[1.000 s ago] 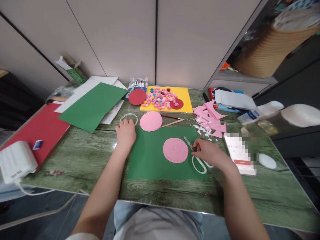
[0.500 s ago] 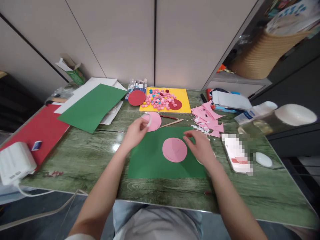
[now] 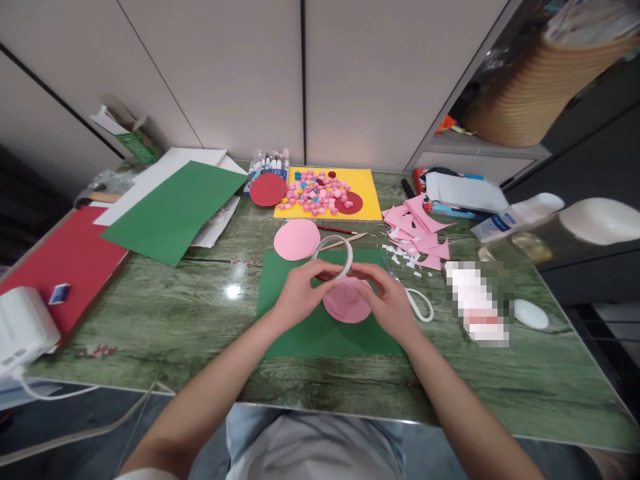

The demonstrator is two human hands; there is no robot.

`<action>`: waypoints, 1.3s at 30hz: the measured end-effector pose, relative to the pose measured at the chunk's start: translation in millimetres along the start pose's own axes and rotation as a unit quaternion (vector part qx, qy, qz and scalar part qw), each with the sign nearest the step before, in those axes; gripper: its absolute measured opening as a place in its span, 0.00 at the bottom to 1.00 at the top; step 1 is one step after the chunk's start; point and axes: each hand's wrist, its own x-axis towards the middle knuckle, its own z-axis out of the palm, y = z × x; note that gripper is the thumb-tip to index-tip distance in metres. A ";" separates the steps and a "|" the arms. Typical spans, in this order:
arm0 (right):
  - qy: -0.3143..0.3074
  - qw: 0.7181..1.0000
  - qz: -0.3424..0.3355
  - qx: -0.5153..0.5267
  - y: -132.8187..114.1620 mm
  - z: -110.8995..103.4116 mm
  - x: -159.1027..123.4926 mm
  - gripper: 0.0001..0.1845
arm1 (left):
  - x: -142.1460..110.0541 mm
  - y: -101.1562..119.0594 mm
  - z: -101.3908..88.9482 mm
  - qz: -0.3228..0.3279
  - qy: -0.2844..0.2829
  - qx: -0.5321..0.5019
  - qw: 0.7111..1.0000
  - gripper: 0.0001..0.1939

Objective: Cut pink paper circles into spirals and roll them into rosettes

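Above the green paper sheet [image 3: 310,337], a roll of clear tape [image 3: 349,254] stands tilted up between my two hands. My left hand [image 3: 301,295] is closed on its lower left side. Fingers of my right hand [image 3: 386,299] are bent against the roll's lower right edge, with the thumb beneath. Under them lies a small stack of pink paper circles [image 3: 346,312], partly covered by my fingers. White-handled scissors [image 3: 423,308] rest just right of my right hand, their blades partly hidden. Another pink circle [image 3: 296,240] lies beyond my left hand.
Pink pompoms [image 3: 320,195] cover a yellow sheet [image 3: 369,193] at the back. Pink scraps [image 3: 417,230], a phone [image 3: 477,307] and a bottle [image 3: 520,217] are on the right. On the left lie green paper [image 3: 175,210], red paper [image 3: 75,257] and a white charger [image 3: 27,327].
My left hand picked up the tape roll from the left and carried it right over the green sheet. My right hand let go of the scissors and moved left to the roll.
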 end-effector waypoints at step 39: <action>-0.030 0.977 0.081 0.195 -6.4 -5.2 -1.3 0.18 | -6.5 -3.7 2.5 0.152 -0.066 0.235 0.958 0.06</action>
